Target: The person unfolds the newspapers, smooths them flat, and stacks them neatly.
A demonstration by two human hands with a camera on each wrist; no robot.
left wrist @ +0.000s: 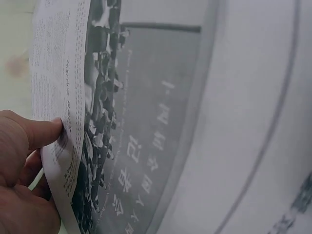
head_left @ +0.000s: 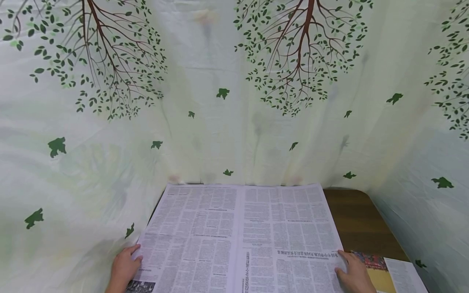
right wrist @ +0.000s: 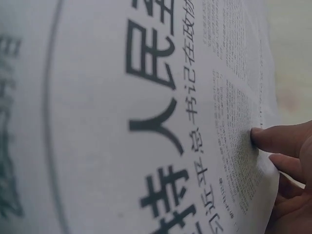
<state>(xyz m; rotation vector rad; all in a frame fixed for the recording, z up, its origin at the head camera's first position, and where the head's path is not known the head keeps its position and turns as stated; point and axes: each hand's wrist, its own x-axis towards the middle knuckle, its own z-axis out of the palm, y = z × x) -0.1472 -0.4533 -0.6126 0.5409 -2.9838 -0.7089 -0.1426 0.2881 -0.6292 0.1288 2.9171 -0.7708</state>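
A wide newspaper sheet (head_left: 205, 228), dense with printed columns and creased down its middle, spreads out in front of me in the head view. My left hand (head_left: 124, 266) pinches its left edge, thumb on the printed face and fingers behind. On the opposite edge, my right hand (head_left: 354, 274) pinches the paper the same way. The left wrist view shows the left thumb (left wrist: 46, 132) against the paper beside a dark printed photo. Large black characters fill the paper (right wrist: 97, 122) in the right wrist view, with the right thumb (right wrist: 273, 139) pressed at its margin.
Brown tabletop (head_left: 351, 215) shows to the right of the sheet. Another printed paper (head_left: 403, 272) with a red and yellow picture lies near the right hand. A pale curtain (head_left: 205, 134) with printed branches and leaves hangs behind the table and at both sides.
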